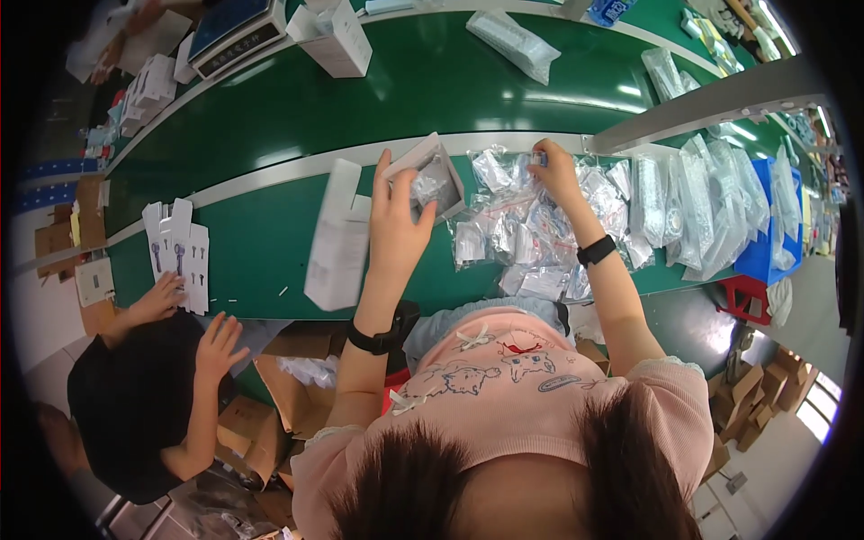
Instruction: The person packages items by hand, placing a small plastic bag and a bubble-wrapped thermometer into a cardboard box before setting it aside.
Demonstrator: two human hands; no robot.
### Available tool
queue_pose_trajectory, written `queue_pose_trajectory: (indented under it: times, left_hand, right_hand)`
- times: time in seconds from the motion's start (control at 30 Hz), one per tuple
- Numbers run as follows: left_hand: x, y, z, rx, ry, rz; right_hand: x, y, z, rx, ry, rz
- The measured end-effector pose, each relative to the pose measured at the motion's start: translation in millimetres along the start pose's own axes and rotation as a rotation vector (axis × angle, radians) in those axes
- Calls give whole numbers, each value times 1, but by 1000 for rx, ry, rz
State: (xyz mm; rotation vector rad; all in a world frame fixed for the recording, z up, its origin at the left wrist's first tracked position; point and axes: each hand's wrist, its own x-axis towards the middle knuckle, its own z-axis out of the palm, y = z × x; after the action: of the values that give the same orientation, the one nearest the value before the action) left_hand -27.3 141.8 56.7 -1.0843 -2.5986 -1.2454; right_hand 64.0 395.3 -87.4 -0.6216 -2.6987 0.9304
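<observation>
My left hand (397, 214) grips a small open white box (418, 154), its fingers and thumb spread around the near side. Crumpled clear plastic wrapping (435, 183) shows inside that box. Over the pile of small clear plastic packets (517, 220), my right hand (555, 173) has its fingertips pinched together at the far edge. They close on a small clear packet (538, 157), whose contents I cannot make out. A larger white carton (338, 247) lies left of my left hand, partly behind my forearm.
Bubble-wrapped pieces (688, 211) line up on the right, beside a blue bin (781, 225). A grey metal post (702, 114) slants across the far right. At left, a co-worker's hands (166, 297) are by flat printed cartons (178, 247). A tall white box (340, 45) stands farther back.
</observation>
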Motion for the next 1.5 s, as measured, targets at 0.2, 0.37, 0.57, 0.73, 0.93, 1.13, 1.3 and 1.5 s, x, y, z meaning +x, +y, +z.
queue_pose_trajectory:
  times: [0.2, 0.37, 0.57, 0.73, 0.93, 1.13, 1.3, 1.5]
  left_hand:
    - [-2, 0, -16, 108, -88, -218]
    - [8, -2, -19, -73, 8, -352]
    - [9, -18, -22, -171, -40, -452]
    - [0, -31, -11, -637, 141, -425]
    - [-48, -67, -13, 297, 120, -343]
    - [-59, -91, -23, 499, -248, -638]
    - [-12, -83, -22, 72, -169, -379]
    - [22, -67, -29, -77, -84, -269]
  right_hand:
    - [4, -83, -69, 302, 268, -289]
    - [8, -158, -86, 621, 198, -820]
    - [13, -169, -55, 201, -252, -1045]
    - [5, -158, -5, 614, -116, -789]
    - [31, -131, -6, 620, 161, -517]
    - [127, -70, -68, 564, 711, -256]
    - [185, -1, -79, 153, 812, -251]
    - [191, -62, -75, -388, 955, -413]
